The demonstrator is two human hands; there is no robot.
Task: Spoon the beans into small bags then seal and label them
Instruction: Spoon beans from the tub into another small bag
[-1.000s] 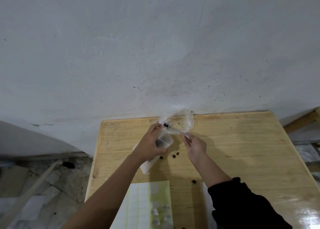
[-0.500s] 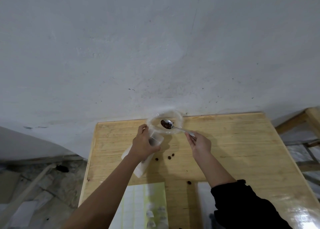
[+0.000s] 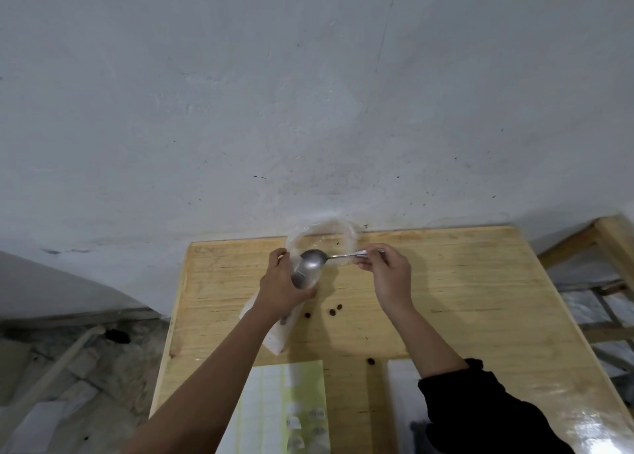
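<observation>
My left hand (image 3: 281,287) grips a small clear bag (image 3: 306,275) held upright above the wooden table (image 3: 480,299). My right hand (image 3: 387,270) pinches the handle of a metal spoon (image 3: 314,258), whose bowl sits at the bag's mouth and looks empty. Behind them, at the table's far edge, stands a clear round plastic container (image 3: 338,235). A few dark beans (image 3: 334,310) lie loose on the wood below my hands. A sheet of labels (image 3: 291,405) lies at the near edge.
A white stack of bags (image 3: 279,330) lies under my left wrist. A white sheet (image 3: 401,402) lies beside my right sleeve. The grey wall (image 3: 308,110) rises right behind the table. A wooden frame (image 3: 600,244) stands to the right, and rubble covers the floor on the left.
The spoon moved from the container, where it carried beans, left and down to the bag's mouth, and its bowl now looks empty. My left hand kept its hold on the bag.
</observation>
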